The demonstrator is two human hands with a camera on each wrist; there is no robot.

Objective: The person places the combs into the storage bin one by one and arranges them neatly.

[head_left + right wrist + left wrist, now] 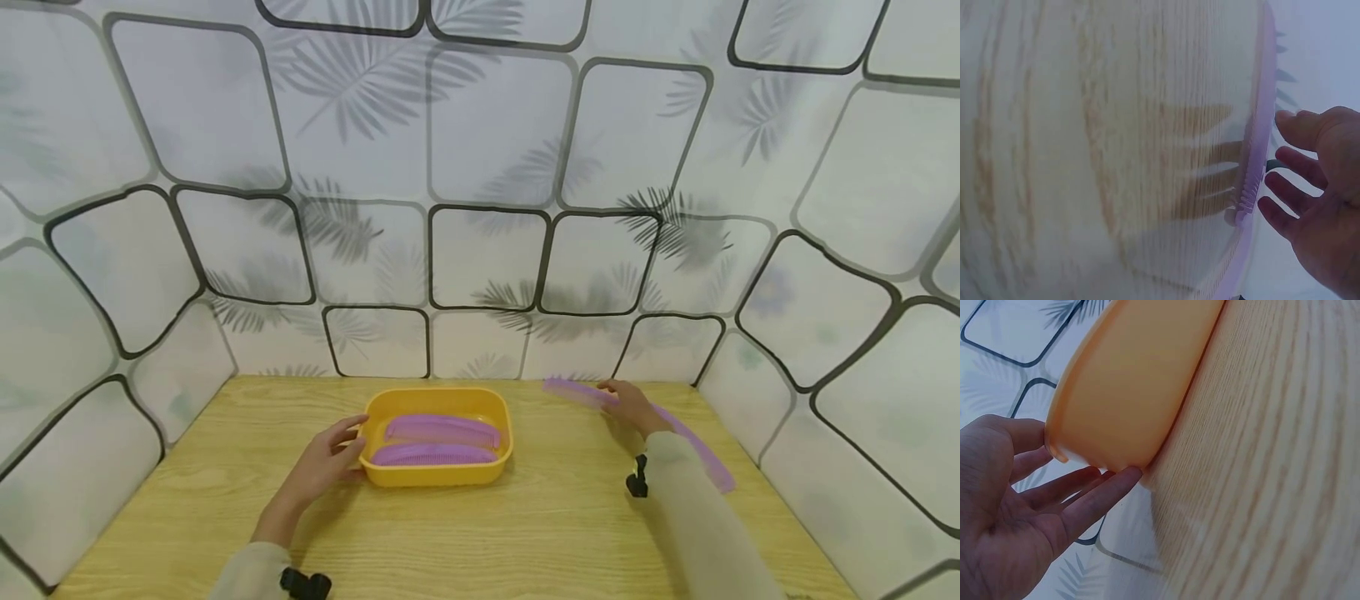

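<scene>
A yellow plastic basket [435,477] stands on the wooden table with two purple combs [442,430] lying inside it. My left hand [324,460] is at the basket's left end; in the left wrist view its fingertips [1132,476] touch the outer wall and rim, fingers fairly straight. To the right, two more purple combs [697,446] lie end to end in a slanting line on the table. My right hand [632,407] reaches over them; in the right wrist view its spread fingers [1297,165] are right beside the nearer comb [1264,94], not curled round it.
Patterned panels [487,258] with dark outlines and leaf prints stand behind and on both sides of the table [480,542]. Small black devices sit on both wrists, over pale sleeves [697,508].
</scene>
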